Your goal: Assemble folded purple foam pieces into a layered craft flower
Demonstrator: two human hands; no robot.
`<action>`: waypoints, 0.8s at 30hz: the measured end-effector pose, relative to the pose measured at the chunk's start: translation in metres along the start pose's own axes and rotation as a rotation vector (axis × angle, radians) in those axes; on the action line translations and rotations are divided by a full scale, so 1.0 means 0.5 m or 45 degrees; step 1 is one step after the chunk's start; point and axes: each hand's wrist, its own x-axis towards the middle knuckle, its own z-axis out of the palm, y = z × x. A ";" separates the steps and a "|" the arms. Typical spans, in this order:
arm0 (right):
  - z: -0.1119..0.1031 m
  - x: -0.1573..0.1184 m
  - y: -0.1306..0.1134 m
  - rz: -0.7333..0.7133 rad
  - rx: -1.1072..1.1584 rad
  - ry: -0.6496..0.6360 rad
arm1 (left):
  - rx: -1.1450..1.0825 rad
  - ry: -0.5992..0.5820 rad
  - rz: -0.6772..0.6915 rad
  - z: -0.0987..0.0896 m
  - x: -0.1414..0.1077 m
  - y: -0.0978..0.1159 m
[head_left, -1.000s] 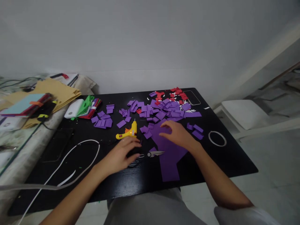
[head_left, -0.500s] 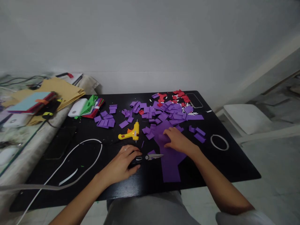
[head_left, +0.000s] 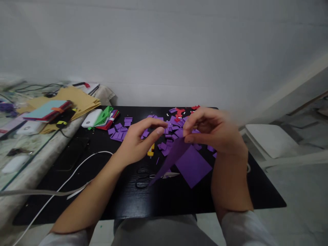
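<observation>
My right hand (head_left: 212,131) pinches the top end of a purple paper sheet (head_left: 172,156) and holds it raised and slanting over the table. Left of it, my left hand (head_left: 143,138) is in the air with nothing in it, thumb and fingers apart. Below the raised sheet lie black-handled scissors (head_left: 143,179), their blades partly covered by it. Another purple sheet (head_left: 194,167) rests flat on the black table. Behind the hands are many small folded purple paper pieces (head_left: 167,131). A yellow glue gun (head_left: 151,150) is mostly hidden by my left hand.
Red paper scraps (head_left: 180,112) lie at the back. To the left are a green paper bundle (head_left: 104,116), a white device (head_left: 91,118), a dark phone (head_left: 71,155) and a white cable (head_left: 77,169). Notebooks (head_left: 47,111) and brown envelopes (head_left: 79,99) stand on the side table.
My right hand has lifted a purple sheet off the table. My left hand has left the scissors handles and risen forward, opening. The view has shifted slightly.
</observation>
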 end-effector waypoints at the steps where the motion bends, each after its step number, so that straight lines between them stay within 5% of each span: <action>1: 0.010 0.003 0.005 -0.035 0.045 0.040 | -0.110 -0.071 -0.013 0.004 0.008 0.007; 7: 0.035 0.019 0.069 -0.074 0.148 0.153 | -0.493 -0.351 -0.216 0.012 0.017 -0.006; 17: 0.075 0.028 0.092 -0.087 0.228 0.354 | -0.519 -0.371 -0.430 0.002 -0.007 -0.004; 24: 0.083 0.028 0.095 -0.122 0.289 0.321 | -0.708 -0.469 -0.459 0.009 -0.012 -0.006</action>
